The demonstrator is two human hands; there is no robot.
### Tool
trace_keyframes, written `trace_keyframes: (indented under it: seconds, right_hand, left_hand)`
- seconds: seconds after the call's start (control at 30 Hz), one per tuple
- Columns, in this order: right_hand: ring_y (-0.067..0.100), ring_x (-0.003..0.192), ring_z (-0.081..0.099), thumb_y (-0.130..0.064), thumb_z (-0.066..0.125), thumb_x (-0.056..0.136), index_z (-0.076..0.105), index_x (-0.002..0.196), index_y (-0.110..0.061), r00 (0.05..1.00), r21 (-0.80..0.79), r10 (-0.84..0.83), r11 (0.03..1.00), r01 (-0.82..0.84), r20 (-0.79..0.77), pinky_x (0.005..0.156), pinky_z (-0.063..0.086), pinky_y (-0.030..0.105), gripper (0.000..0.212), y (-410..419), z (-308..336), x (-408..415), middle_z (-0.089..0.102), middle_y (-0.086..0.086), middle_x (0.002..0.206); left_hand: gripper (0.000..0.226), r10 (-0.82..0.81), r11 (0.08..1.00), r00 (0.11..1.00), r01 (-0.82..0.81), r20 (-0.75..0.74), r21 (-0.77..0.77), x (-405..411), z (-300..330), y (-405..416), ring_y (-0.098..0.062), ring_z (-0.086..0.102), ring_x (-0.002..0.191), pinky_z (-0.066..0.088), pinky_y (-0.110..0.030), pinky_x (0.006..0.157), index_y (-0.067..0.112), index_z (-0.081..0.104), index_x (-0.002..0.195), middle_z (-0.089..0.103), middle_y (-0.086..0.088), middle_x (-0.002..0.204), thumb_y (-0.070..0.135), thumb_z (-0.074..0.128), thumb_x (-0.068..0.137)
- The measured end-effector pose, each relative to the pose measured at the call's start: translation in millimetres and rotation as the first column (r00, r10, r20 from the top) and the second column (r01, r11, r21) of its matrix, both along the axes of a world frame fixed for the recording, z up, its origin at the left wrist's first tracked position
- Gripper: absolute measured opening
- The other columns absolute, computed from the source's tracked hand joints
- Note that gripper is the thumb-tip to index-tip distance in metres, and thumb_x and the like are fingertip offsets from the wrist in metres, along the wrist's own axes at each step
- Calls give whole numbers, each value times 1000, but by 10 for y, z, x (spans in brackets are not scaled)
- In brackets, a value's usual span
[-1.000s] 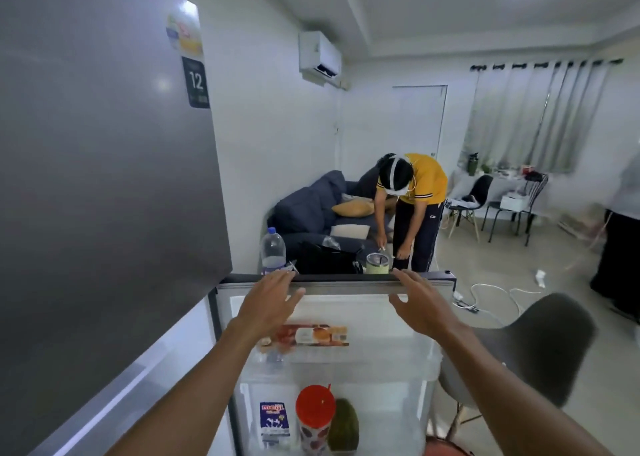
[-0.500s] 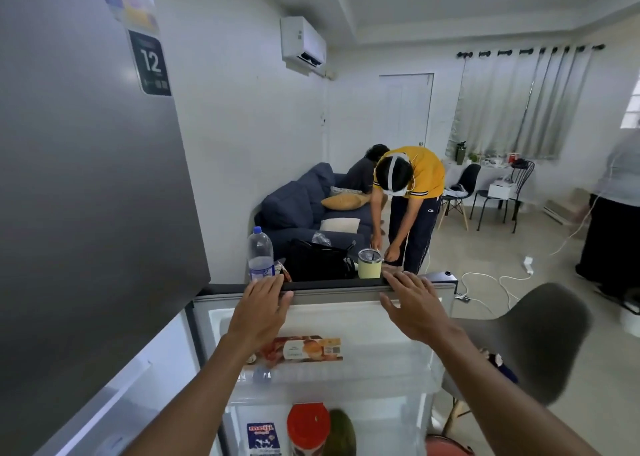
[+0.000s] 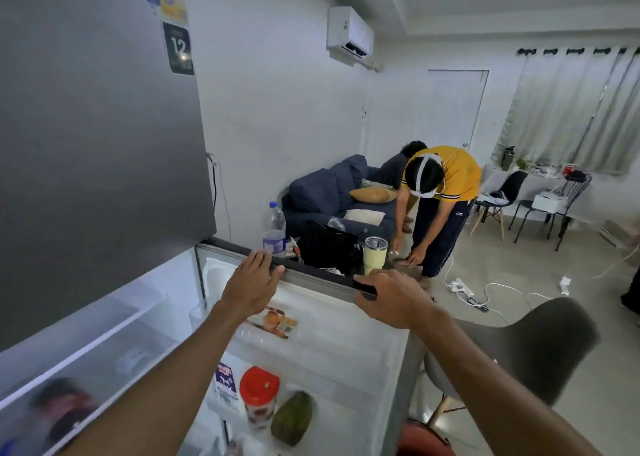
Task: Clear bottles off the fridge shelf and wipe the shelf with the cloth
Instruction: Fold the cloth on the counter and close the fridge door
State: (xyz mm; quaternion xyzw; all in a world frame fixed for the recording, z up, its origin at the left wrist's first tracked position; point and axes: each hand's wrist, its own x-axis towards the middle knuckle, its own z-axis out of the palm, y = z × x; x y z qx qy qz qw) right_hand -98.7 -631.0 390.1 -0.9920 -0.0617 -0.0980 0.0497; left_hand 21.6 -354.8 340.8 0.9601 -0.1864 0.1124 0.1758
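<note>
The fridge door [image 3: 313, 277] stands open in front of me. My left hand [image 3: 254, 282] lies over its top edge, fingers hooked on the rim. My right hand [image 3: 391, 299] grips the same edge at the outer corner. In the door racks below sit a red-lidded jar [image 3: 259, 393], a small milk carton [image 3: 225, 381], a green fruit [image 3: 292, 417] and a flat food packet [image 3: 275, 320]. The fridge's inner glass shelf [image 3: 104, 337] shows at lower left, with a blurred dark item under it. No cloth is in sight.
Beyond the door a water bottle [image 3: 274, 230], a black bag [image 3: 329, 247] and a yellow tumbler [image 3: 374, 253] stand on a surface. A grey chair [image 3: 526, 348] is close on the right. A person in a yellow shirt [image 3: 446, 192] bends by the sofa; cables lie on the floor.
The view has swung left and the door now sits at an angle, so the fridge's inside shelf has come into sight. Both hands stay on the door's top edge.
</note>
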Motion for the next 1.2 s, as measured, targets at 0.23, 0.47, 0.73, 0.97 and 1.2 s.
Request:
trace_keyframes:
  seconds: [0.23, 0.47, 0.73, 0.97, 1.2]
  right_hand:
    - [3, 46, 52, -38, 45, 98, 59, 130, -42, 914, 264, 394, 895, -359, -92, 56, 42, 18, 36, -41, -39, -204, 59, -8, 57]
    - [-9, 96, 61, -1, 41, 93, 61, 132, -35, 774, 327, 618, 766, -553, -140, 88, 43, 13, 56, 273, -221, -168, 64, -22, 120]
    - [10, 150, 17, 12, 36, 86, 32, 152, -37, 657, 200, 751, 654, -730, -59, 123, 17, 37, 82, 1016, -616, -3, 26, -16, 159]
    - [9, 152, 7, 4, 33, 92, 16, 155, -41, 589, 139, 806, 591, -794, -60, 124, 12, 41, 79, 1603, -662, 43, 13, -19, 162]
    - [14, 153, 4, -9, 32, 98, 7, 154, -47, 631, 135, 770, 638, -758, -101, 122, 15, 49, 72, 2149, -688, 273, 7, -12, 165]
  left_hand:
    - [62, 105, 990, 989, -114, -103, -82, -914, 72, -103, -13, 14, 147, 15, -35, 118, 20, 21, 151, 17, 4, 160, 53, 21, 99]
    - [53, 146, 971, 989, -146, -18, -189, -1771, -29, 130, -8, 29, 141, 28, -39, 115, 35, 38, 143, 35, 15, 152, 56, 28, 96]
    - [47, 259, 926, 966, -242, 21, -291, -2429, 53, 638, -7, 50, 125, 42, -35, 104, 42, 57, 126, 55, 17, 137, 65, 37, 91]
    - [59, 367, 884, 920, -390, -136, -257, -2765, 269, 1214, 2, 53, 119, 41, -33, 106, 47, 61, 118, 60, 28, 125, 79, 58, 69]
    - [43, 538, 840, 834, -542, -127, -1, -2996, 352, 1752, -18, 50, 127, 38, -36, 108, 32, 51, 135, 55, 11, 138, 38, 55, 92]
